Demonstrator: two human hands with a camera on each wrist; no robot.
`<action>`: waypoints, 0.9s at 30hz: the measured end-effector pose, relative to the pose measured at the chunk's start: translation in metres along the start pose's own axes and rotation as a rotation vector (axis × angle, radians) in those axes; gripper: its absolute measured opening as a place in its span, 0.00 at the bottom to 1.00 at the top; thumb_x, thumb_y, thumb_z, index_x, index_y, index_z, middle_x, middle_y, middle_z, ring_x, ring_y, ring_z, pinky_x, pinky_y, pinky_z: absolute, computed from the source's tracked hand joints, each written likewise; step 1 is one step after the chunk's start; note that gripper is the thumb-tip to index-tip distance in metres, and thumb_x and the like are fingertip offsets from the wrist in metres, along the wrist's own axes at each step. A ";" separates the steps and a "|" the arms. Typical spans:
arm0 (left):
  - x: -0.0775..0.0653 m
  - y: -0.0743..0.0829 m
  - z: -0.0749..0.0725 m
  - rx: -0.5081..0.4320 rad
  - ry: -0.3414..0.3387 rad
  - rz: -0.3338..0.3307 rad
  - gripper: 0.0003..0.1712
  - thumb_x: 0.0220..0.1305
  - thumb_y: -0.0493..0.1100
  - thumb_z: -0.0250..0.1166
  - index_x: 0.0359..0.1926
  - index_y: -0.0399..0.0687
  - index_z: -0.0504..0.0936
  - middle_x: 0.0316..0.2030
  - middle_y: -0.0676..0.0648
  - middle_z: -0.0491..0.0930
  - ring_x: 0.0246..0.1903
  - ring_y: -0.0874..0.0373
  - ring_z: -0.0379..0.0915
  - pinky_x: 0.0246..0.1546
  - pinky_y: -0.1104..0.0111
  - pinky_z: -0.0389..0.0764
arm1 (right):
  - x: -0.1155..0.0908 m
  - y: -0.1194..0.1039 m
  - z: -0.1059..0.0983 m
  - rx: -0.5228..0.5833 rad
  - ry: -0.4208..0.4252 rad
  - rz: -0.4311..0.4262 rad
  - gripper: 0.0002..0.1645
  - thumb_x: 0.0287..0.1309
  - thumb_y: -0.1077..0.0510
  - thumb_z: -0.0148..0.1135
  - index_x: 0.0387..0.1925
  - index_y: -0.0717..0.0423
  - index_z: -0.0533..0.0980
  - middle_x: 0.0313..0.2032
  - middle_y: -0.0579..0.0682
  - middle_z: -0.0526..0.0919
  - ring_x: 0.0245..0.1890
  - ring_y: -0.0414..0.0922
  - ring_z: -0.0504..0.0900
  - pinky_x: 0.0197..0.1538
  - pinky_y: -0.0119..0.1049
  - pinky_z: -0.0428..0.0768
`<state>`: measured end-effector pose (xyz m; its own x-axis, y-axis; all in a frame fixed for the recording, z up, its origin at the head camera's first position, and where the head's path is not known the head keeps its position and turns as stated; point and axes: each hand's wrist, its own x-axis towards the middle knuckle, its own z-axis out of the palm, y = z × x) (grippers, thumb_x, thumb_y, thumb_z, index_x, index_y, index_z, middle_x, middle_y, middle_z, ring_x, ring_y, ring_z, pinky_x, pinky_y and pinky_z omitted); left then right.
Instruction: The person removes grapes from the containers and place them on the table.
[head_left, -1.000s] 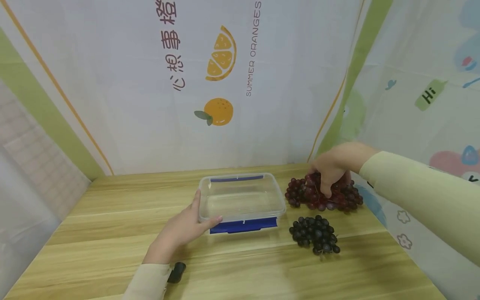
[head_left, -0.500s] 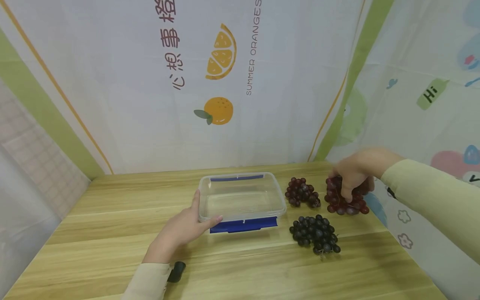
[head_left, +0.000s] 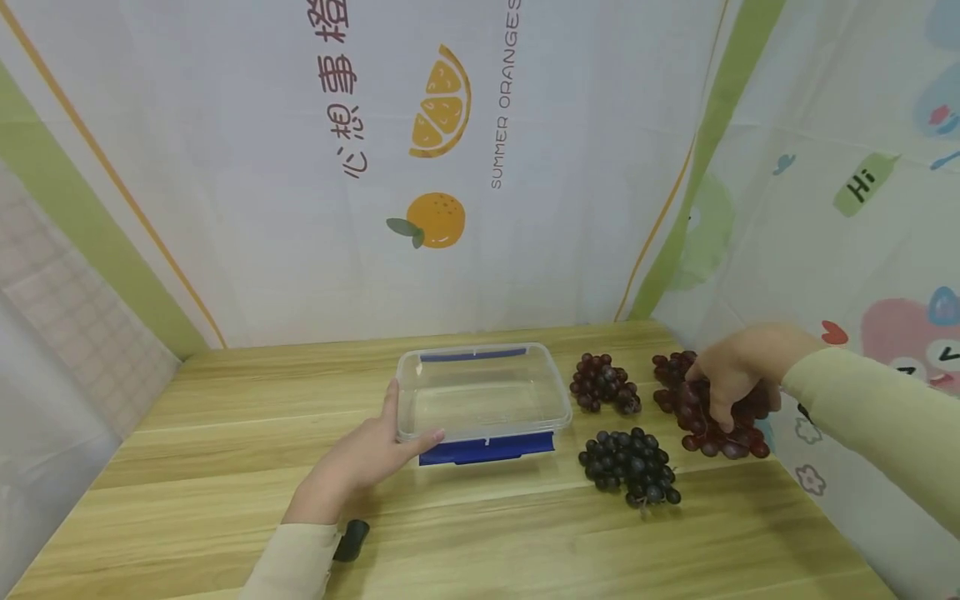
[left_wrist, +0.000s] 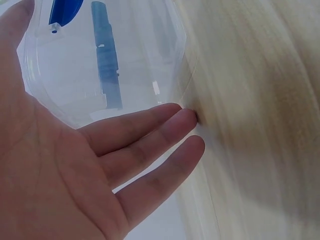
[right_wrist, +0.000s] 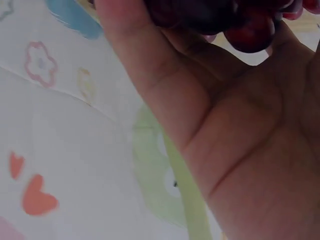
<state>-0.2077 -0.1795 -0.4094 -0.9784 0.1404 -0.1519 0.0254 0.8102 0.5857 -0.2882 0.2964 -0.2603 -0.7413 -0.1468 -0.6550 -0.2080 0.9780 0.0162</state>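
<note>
My left hand (head_left: 363,450) rests at the near left corner of a clear plastic food container (head_left: 483,404) with blue side latches. Its thumb lies on the front rim; in the left wrist view the other fingers (left_wrist: 145,155) are straight, by the container's wall. At the far right, my right hand (head_left: 750,371) grips a bunch of red grapes (head_left: 723,440) from above. In the right wrist view, glossy dark red grapes (right_wrist: 250,37) show under the fingers. More red grapes (head_left: 671,367) show just behind and left of this hand.
A small bunch of dark red grapes (head_left: 602,383) lies right of the container. Nearer is a bunch of black grapes (head_left: 630,468). Printed cloth (head_left: 562,250) hangs behind the wooden table (head_left: 480,533) and along its right side.
My right hand has carried the bunch of red grapes rightward and nearer, away from the small dark red bunch. The left hand and the container have stayed in place.
</note>
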 end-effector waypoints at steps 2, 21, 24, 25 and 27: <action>0.000 0.000 0.000 -0.007 -0.009 -0.002 0.76 0.66 0.83 0.57 0.85 0.42 0.23 0.63 0.31 0.83 0.60 0.36 0.84 0.64 0.40 0.79 | 0.003 0.006 0.006 0.016 0.000 0.008 0.55 0.50 0.57 0.81 0.76 0.67 0.65 0.67 0.82 0.67 0.43 0.58 0.88 0.38 0.53 0.91; 0.000 0.002 -0.002 -0.017 -0.032 -0.012 0.76 0.65 0.83 0.57 0.85 0.45 0.22 0.64 0.31 0.82 0.61 0.37 0.84 0.64 0.40 0.79 | 0.034 0.031 0.058 0.073 -0.023 0.060 0.51 0.48 0.61 0.82 0.73 0.64 0.69 0.66 0.85 0.66 0.43 0.65 0.88 0.37 0.56 0.91; 0.000 0.002 -0.002 -0.020 -0.031 -0.014 0.76 0.65 0.83 0.57 0.85 0.45 0.22 0.64 0.32 0.83 0.62 0.38 0.83 0.66 0.40 0.78 | 0.037 0.033 0.064 0.067 -0.017 0.052 0.51 0.47 0.60 0.82 0.73 0.63 0.70 0.66 0.85 0.66 0.44 0.65 0.87 0.36 0.55 0.91; 0.000 0.002 -0.002 -0.021 -0.032 -0.017 0.76 0.65 0.83 0.57 0.85 0.45 0.22 0.63 0.33 0.84 0.62 0.38 0.83 0.66 0.41 0.78 | 0.038 0.034 0.065 0.066 -0.016 0.045 0.51 0.47 0.61 0.82 0.74 0.62 0.70 0.66 0.85 0.66 0.45 0.66 0.87 0.35 0.56 0.91; 0.001 0.002 -0.002 -0.023 -0.034 -0.017 0.76 0.65 0.83 0.57 0.85 0.45 0.22 0.62 0.34 0.85 0.61 0.39 0.84 0.65 0.41 0.78 | 0.040 0.035 0.068 0.059 -0.011 0.033 0.52 0.46 0.61 0.82 0.74 0.62 0.70 0.68 0.85 0.64 0.50 0.70 0.85 0.35 0.55 0.91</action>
<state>-0.2087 -0.1791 -0.4071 -0.9710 0.1468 -0.1888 0.0040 0.7994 0.6008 -0.2818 0.3352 -0.3376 -0.7402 -0.1129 -0.6628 -0.1451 0.9894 -0.0065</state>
